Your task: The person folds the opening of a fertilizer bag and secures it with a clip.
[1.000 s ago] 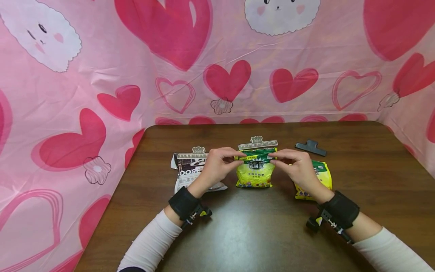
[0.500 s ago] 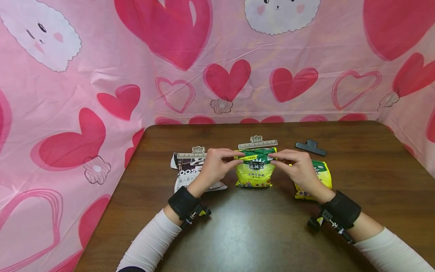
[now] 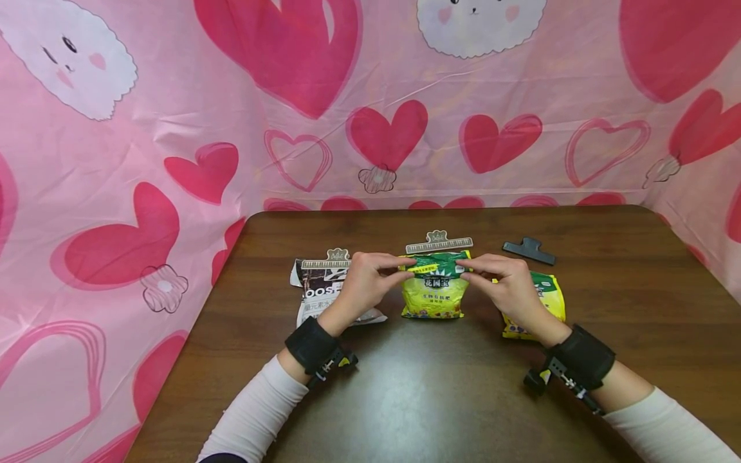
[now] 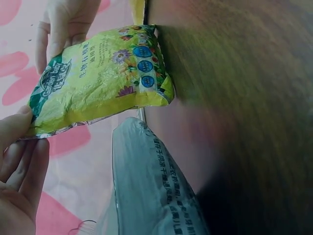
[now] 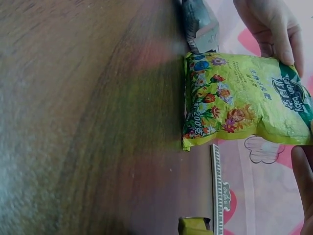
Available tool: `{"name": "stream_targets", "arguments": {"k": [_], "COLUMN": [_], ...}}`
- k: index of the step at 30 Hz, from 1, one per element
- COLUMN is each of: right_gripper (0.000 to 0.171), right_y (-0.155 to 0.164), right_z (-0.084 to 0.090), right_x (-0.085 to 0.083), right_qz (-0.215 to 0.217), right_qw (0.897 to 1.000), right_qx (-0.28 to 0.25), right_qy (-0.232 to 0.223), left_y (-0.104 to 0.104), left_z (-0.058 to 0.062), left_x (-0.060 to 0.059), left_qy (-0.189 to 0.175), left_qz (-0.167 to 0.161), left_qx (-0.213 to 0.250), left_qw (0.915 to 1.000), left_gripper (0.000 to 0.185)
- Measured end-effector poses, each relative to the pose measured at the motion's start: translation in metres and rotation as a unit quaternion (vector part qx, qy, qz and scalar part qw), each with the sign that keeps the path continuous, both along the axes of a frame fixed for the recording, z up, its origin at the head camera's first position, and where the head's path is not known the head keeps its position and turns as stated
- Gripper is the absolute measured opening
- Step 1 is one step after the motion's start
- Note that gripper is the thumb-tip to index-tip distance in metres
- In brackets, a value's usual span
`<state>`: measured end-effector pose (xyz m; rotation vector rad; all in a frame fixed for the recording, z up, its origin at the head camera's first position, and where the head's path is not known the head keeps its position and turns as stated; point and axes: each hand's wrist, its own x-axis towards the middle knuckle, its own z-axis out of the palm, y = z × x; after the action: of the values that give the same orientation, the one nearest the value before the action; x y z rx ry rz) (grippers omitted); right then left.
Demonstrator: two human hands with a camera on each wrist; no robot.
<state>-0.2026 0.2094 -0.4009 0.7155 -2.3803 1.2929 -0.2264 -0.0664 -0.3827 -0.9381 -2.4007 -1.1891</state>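
A yellow-and-green bag [image 3: 435, 286] stands upright on the brown table [image 3: 440, 392]. My left hand [image 3: 370, 278] pinches its top left corner and my right hand [image 3: 499, 278] pinches its top right corner. The left wrist view shows the same bag [image 4: 100, 78] with my left fingers [image 4: 19, 147] at its top edge. In the right wrist view the bag [image 5: 244, 100] stands on the table, with my right fingers [image 5: 304, 171] at its top. A grey ruler-like clip [image 3: 439, 244] lies just behind the bag.
A dark bag with a clip on top [image 3: 321, 289] lies to the left. Another yellow bag [image 3: 547, 302] lies behind my right hand. A black clip [image 3: 529, 251] lies at the back right. Pink heart-print cloth [image 3: 173, 128] surrounds the table.
Both hands stay at the bag's top corners, which sit slightly lower than a second ago. Nothing else has moved.
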Motion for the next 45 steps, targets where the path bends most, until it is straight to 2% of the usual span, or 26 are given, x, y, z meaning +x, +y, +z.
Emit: {"name": "stream_targets", "arguments": {"k": [21, 28, 37, 45], "right_gripper": [0.029, 0.027, 0.02, 0.015], "right_y": [-0.0023, -0.0031, -0.0039, -0.006], "right_z": [-0.003, -0.0038, -0.0028, -0.0003], "right_x": [0.0, -0.0003, 0.0016, 0.0041], "right_qz": [-0.026, -0.02, -0.045, -0.062], "right_qw": [0.997, 0.995, 0.993, 0.987], "right_qx": [0.032, 0.037, 0.074, 0.112], "right_qy": [0.063, 0.092, 0.079, 0.095], "left_y": [0.0013, 0.0024, 0.0044, 0.0041], "left_z": [-0.0019, -0.0023, -0.0028, -0.0047], "left_x": [0.0001, 0.0015, 0.0028, 0.0028], "left_qy": [0.027, 0.047, 0.061, 0.084], "left_qz": [-0.001, 0.003, 0.004, 0.003], "left_qx": [-0.021, -0.029, -0.04, -0.044], "left_qw": [0.9994, 0.9985, 0.9973, 0.9955], "left_gripper": [0.014, 0.01, 0.009, 0.009]}}
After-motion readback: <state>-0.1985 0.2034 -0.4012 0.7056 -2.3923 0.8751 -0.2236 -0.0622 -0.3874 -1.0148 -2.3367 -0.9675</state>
